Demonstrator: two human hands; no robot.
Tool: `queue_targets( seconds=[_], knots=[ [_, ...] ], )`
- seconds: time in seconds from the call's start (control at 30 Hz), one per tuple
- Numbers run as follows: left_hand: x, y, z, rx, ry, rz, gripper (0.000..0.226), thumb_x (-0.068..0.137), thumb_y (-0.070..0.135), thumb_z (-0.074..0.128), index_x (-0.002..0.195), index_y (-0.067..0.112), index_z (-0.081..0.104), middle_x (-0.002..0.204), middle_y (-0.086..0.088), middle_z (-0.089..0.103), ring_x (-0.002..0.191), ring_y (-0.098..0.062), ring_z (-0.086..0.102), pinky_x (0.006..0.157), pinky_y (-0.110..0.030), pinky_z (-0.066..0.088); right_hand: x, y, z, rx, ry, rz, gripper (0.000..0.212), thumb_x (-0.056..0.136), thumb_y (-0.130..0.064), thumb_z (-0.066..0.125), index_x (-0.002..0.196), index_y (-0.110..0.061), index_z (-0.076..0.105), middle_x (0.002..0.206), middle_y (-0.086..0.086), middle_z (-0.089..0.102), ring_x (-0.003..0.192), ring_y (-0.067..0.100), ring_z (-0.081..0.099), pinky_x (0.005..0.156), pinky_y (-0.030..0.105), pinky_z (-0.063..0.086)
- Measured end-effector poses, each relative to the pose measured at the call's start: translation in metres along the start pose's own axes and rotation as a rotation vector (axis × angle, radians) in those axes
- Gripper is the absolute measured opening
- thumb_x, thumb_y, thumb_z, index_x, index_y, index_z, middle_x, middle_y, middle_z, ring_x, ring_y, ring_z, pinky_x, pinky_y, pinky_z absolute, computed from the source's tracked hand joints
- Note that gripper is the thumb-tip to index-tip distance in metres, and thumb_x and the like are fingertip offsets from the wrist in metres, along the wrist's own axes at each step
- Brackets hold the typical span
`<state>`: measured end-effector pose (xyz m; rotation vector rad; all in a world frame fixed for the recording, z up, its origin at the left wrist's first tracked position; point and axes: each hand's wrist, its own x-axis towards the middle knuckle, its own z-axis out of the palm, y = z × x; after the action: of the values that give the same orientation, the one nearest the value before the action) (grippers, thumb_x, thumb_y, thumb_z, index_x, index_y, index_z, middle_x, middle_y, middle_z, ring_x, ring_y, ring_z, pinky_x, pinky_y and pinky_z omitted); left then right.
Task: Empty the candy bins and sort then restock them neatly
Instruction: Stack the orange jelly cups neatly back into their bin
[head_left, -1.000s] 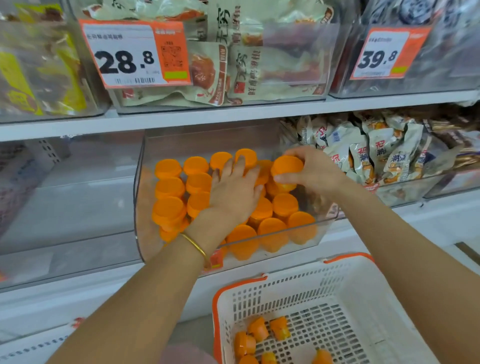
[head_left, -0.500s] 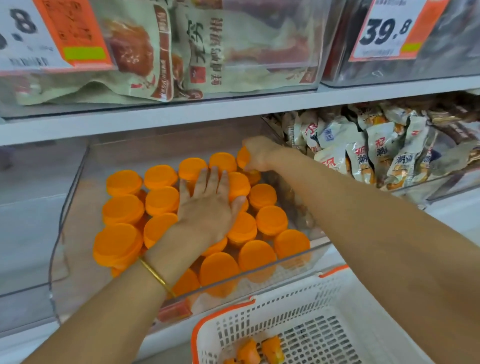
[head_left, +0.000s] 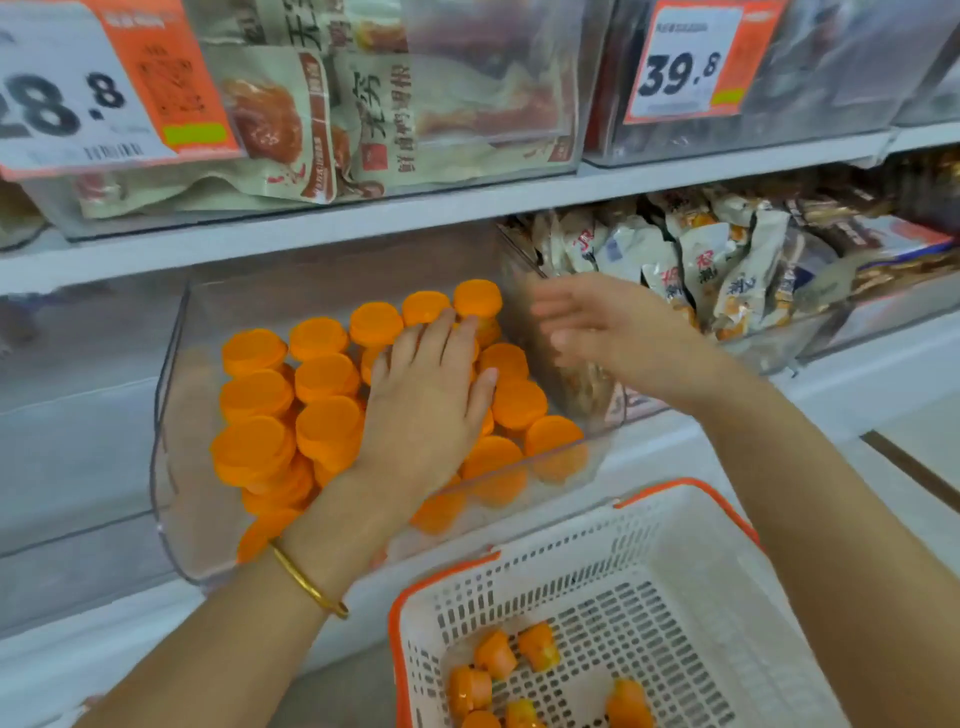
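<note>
A clear plastic bin (head_left: 171, 395) on the middle shelf holds several round orange candy cups (head_left: 322, 379) laid in rows, lids up. My left hand (head_left: 431, 400) lies flat on the cups in the middle of the bin, fingers straight. Just right of the bin's back corner, my right hand (head_left: 597, 332) hovers with its fingers spread, blurred and holding nothing. Below stands a white basket with an orange rim (head_left: 675, 551), and several orange cups (head_left: 498, 670) lie on its floor.
A neighbouring clear bin (head_left: 779, 343) to the right is full of pale snack packets (head_left: 727, 260). On the upper shelf, bins with large pouches carry price tags 28.8 (head_left: 78, 104) and 39.8 (head_left: 685, 67). Another clear bin (head_left: 78, 415) sits on the left.
My right hand has let go of the cup it set at the bin's back right corner and drawn back to the right, fingers spread. My left hand stays flat on the cups.
</note>
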<state>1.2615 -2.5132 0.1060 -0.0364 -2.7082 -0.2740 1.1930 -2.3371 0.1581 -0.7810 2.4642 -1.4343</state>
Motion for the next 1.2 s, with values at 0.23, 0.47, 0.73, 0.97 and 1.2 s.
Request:
queue_targets(
  seconds=[0.23, 0.47, 0.73, 0.97, 1.2],
  knots=[
    [-0.092, 0.074, 0.053, -0.143, -0.082, 0.445, 0.036, 0.096, 0.027, 0.038, 0.119, 0.007, 0.059, 0.120, -0.012, 0.059, 0.103, -0.033, 0.054, 0.081, -0.044, 0.048, -0.138, 0.104, 0.013, 0.366, -0.064, 0.504, 0.029, 0.092, -0.013, 0.059, 0.121, -0.011, 0.059, 0.109, 0.011, 0.068, 0.094, 0.025, 0.069, 0.077, 0.037, 0.059],
    [-0.159, 0.055, 0.185, 0.020, -0.848, 0.353, 0.038, 0.100, 0.031, 0.040, 0.132, 0.010, 0.040, 0.127, -0.011, 0.042, 0.106, -0.028, 0.050, 0.080, -0.040, 0.047, -0.202, 0.267, 0.095, 0.128, -0.230, 1.008, 0.053, 0.093, -0.016, 0.060, 0.142, -0.017, 0.039, 0.130, 0.017, 0.051, 0.095, 0.028, 0.059, 0.079, 0.046, 0.054],
    [-0.240, 0.042, 0.301, -0.044, -1.219, 0.329, 0.066, 0.093, 0.043, 0.052, 0.148, 0.024, 0.022, 0.147, -0.004, 0.032, 0.132, -0.026, 0.035, 0.101, -0.041, 0.040, -0.230, 0.350, 0.185, -0.053, -0.229, 1.144, 0.089, 0.094, -0.033, 0.058, 0.151, -0.027, -0.010, 0.155, 0.026, 0.008, 0.135, 0.042, 0.031, 0.102, 0.047, 0.041],
    [-0.270, 0.059, 0.334, 0.064, -1.207, 0.492, 0.073, 0.090, 0.062, 0.040, 0.149, 0.025, 0.018, 0.142, -0.003, 0.039, 0.129, -0.025, 0.038, 0.110, -0.055, 0.015, -0.232, 0.372, 0.238, -0.147, 0.039, 1.333, 0.080, 0.094, -0.053, 0.041, 0.149, -0.032, -0.013, 0.156, 0.015, 0.005, 0.137, 0.042, 0.019, 0.103, 0.056, 0.031],
    [-0.290, 0.077, 0.347, 0.058, -1.158, 0.417, 0.087, 0.079, 0.079, 0.032, 0.144, 0.021, 0.025, 0.130, -0.008, 0.042, 0.123, -0.030, 0.038, 0.111, -0.061, -0.005, -0.229, 0.386, 0.249, -0.298, 0.264, 1.257, 0.072, 0.093, -0.052, 0.045, 0.147, -0.021, 0.011, 0.140, 0.014, 0.032, 0.126, 0.034, 0.036, 0.096, 0.045, 0.038]
  ],
)
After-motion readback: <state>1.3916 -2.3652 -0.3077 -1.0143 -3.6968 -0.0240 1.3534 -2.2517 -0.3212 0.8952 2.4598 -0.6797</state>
